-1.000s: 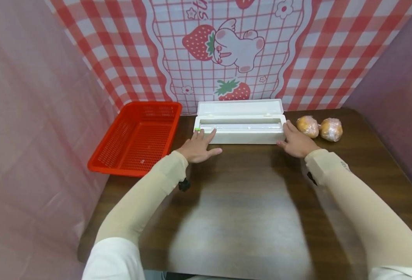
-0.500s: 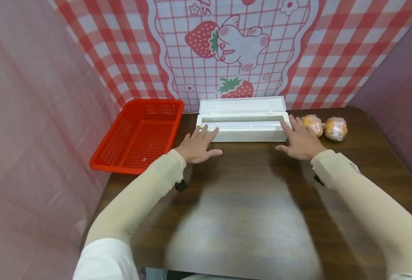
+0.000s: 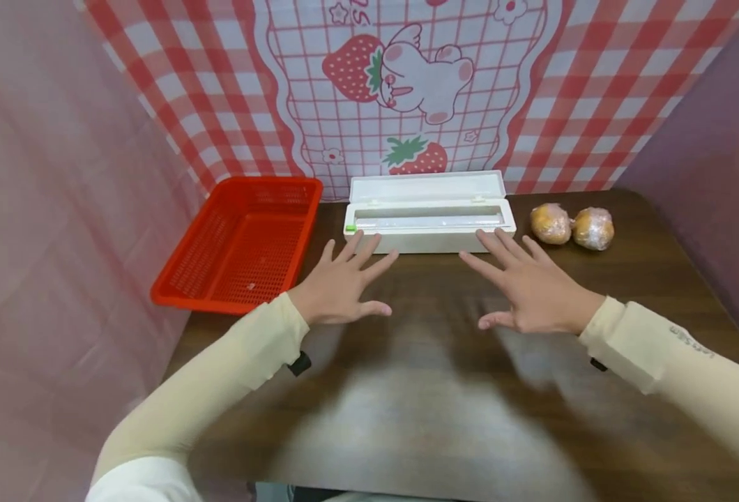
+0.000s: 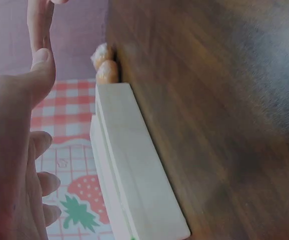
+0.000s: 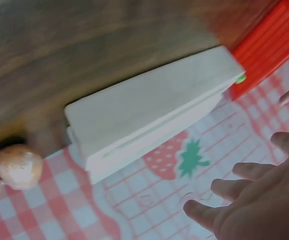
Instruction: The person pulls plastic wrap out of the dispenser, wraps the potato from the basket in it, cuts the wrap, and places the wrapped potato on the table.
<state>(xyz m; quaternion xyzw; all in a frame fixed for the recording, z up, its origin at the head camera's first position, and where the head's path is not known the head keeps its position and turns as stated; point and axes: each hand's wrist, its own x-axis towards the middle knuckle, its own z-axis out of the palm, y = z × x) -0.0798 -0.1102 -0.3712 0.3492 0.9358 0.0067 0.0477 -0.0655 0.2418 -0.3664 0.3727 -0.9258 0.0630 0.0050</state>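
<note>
Both hands hover over the table with fingers spread and nothing in them. In the head view my left hand (image 3: 338, 282) is just in front of the left end of a long white box (image 3: 429, 241). My right hand (image 3: 535, 289) is before the box's right end. The box's lid (image 3: 426, 186) is tilted up at the back, and a clear-white roll (image 3: 432, 222), like cling film, lies inside. A green tab (image 3: 351, 228) marks its left end. From the left wrist the box (image 4: 139, 165) shows its front wall; from the right wrist, the box (image 5: 154, 95) appears below the fingers.
A red perforated basket (image 3: 175, 282) stands left of the box. Two round orange-yellow items in clear wrap (image 3: 551, 224) sit to its right. Behind rises a checked strawberry cloth (image 3: 420, 84); the dark wooden table (image 3: 420, 418) extends in front.
Both hands have drawn back from the box toward the person, the right one also moving inward from the box's right end. The box stays in place with its lid up.
</note>
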